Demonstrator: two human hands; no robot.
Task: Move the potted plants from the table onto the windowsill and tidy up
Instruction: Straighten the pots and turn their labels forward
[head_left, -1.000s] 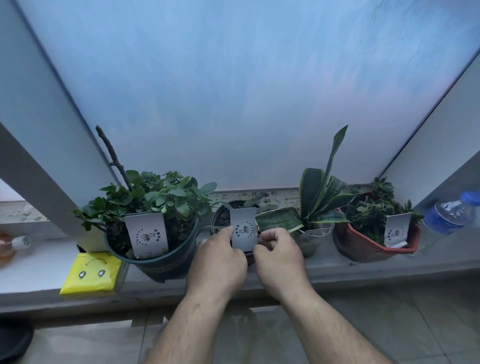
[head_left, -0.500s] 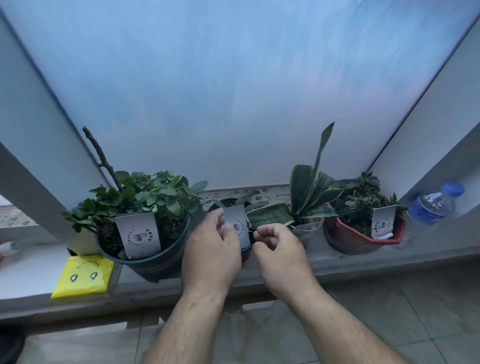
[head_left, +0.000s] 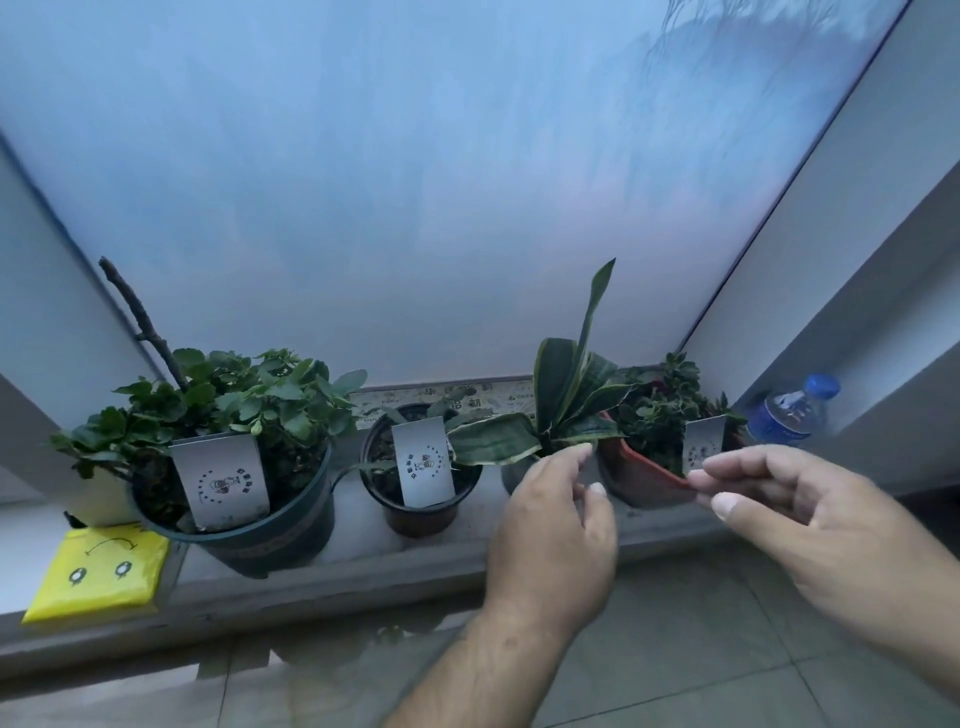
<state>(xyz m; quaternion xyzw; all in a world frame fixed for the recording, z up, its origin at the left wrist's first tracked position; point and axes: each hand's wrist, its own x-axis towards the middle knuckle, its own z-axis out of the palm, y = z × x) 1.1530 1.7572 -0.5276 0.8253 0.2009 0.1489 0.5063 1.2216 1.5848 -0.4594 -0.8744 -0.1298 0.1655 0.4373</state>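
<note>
4 potted plants stood on the windowsill; the left hand and right hand hovered, fingers released, near the red pot.

**Occlusions, crops, unreadables**

- Clear plastic pot under the striped snake plant: mostly hidden behind left hand and a drooping leaf; only a sliver shows.
- Red-brown plastic pot: front rim covered by fingertips of right hand; contact with the grey card label can't be confirmed.
- Both forearms cut by bottom and right edges.
- Printed strip at the window base: text too small, partly behind foliage.
- Blue-capped water bottle: label blurred.
- White object behind the dark green pot: largely hidden, unidentifiable.
</note>
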